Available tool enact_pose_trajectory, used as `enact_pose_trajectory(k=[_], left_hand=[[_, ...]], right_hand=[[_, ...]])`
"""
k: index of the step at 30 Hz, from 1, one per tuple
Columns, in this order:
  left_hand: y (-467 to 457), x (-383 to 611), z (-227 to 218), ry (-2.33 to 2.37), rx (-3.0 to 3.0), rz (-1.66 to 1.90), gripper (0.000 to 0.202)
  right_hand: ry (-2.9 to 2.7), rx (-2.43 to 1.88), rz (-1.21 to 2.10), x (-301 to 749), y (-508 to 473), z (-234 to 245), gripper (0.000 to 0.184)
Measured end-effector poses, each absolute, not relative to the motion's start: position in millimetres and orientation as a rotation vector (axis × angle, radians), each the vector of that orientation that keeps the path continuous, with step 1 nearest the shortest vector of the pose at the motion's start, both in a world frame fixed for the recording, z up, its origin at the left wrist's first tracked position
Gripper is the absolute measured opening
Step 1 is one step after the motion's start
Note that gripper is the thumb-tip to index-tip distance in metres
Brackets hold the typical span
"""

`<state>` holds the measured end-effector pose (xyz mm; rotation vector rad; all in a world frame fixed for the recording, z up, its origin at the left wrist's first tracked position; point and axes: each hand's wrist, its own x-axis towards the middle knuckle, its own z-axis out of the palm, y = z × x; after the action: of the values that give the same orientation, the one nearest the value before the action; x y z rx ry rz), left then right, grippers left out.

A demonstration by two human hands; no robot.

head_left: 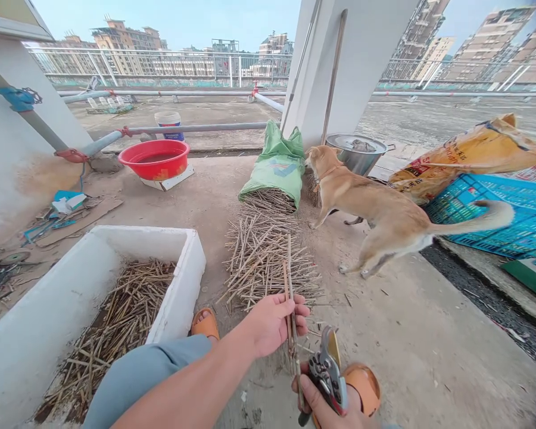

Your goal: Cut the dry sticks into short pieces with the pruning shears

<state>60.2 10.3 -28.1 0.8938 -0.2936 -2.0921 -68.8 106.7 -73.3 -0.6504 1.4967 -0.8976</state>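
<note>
My left hand (268, 326) is closed around a few thin dry sticks (289, 268), which stand nearly upright between thumb and fingers. Pruning shears (328, 369) with silver handles rest in my right hand (317, 402), blades pointing up. The lower ends of the sticks reach down to my right fingers; whether these also grip them I cannot tell. Just beyond my hands a heap of cut sticks (268, 256) spreads on the concrete, running out of the mouth of a green woven sack (272, 170). At left a white foam box (190, 262) holds more cut sticks.
A tan dog (366, 205) stands right of the heap, facing the sack. Behind are a red basin (154, 170), a metal pot (360, 158) and poles leaning on a pillar (361, 65). A blue crate (495, 208) and yellow sack (469, 152) lie at right.
</note>
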Motion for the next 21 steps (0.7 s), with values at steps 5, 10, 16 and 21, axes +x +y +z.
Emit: enact_pose_trajectory(k=[5,10,16,21], left_hand=[[9,60,-29,-0.303,0.907,-2.098,0.010],[10,60,-29,-0.293,0.910,-2.100,0.010],[10,61,-29,-0.299,0.906,-2.101,0.009],[12,57,-29,-0.320,0.907,-2.113,0.009]], right_hand=[[1.435,-0.666,-0.836,-74,108,-81,0.052],[1.503,-0.678,-0.920,-69,108,-77,0.056],[1.521,-0.685,-0.923,-64,108,-70,0.054],[1.547,-0.705,-0.909,-65,108,-70,0.055]])
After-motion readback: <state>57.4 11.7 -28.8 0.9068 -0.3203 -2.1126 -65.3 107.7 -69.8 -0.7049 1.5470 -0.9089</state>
